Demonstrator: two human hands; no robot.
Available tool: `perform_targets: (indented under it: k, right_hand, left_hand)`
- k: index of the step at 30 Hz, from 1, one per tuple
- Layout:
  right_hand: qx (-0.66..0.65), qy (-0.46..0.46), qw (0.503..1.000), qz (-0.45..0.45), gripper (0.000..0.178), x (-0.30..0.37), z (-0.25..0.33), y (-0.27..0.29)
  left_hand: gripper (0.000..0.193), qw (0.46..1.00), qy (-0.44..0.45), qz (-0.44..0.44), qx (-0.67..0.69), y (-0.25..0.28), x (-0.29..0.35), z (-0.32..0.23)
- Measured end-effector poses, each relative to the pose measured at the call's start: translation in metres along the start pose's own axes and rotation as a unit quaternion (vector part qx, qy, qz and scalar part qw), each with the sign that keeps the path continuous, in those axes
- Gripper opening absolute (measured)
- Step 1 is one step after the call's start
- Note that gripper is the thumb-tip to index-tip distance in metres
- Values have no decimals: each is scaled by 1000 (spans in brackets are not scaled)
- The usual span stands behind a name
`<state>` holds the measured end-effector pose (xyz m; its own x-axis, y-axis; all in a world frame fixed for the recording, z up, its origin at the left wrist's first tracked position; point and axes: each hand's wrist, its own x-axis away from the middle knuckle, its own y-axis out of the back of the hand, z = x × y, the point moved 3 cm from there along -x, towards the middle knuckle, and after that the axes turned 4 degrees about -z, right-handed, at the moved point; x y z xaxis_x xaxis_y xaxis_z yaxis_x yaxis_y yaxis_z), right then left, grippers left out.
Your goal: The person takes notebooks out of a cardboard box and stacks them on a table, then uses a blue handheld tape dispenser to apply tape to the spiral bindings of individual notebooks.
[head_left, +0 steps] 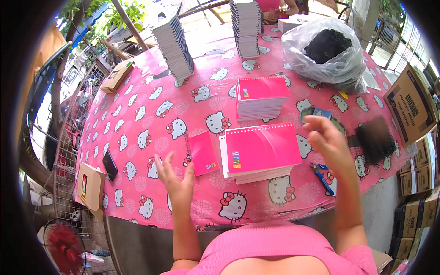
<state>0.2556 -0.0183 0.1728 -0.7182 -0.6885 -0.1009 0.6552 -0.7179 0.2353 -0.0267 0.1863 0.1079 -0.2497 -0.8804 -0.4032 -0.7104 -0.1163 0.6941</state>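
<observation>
The left hand (pixel 178 179) is spread wide above the near edge of the table (pixel 137 107), which is covered in a glossy pink cloth printed with white cartoon cats. Its thumb lies at the left side of a small bright-pink notebook with a dark spiral binding (pixel 204 153); whether they touch, I cannot tell. The right hand (pixel 329 143) is raised toward the table's right edge, its thumb and forefinger apart and its other fingers partly hidden.

Between the hands sits a thick stack of pink-covered sheets punched along the far side (pixel 262 149), just right of the notebook. A smaller pink-topped stack (pixel 262 98) stands behind it. Blue-handled pliers (pixel 324 179) lie near the table's near edge, below the right hand. A blurred heap of black spiral coils (pixel 373 149) is by the right edge. A slim black phone (pixel 110 166) rests near the left edge.
</observation>
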Motion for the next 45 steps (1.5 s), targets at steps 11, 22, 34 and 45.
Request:
perform_targets:
  k: [11,22,34,45]
  right_hand:
    - [-132,-77,985,78,31,-5,1,-5]
    - [-29,37,999,26,23,-6,3,-2]
    - [-55,235,970,37,34,4,21,-42]
    - [189,101,955,-205,30,-19,-45,80]
  left_hand:
    - [52,903,-81,270,325,0,-35,-104]
    - [79,896,-37,286,337,-21,-36,-104]
    - [58,936,-239,109,233,1,-1,-152]
    - [19,912,-370,84,154,4,-18,-202]
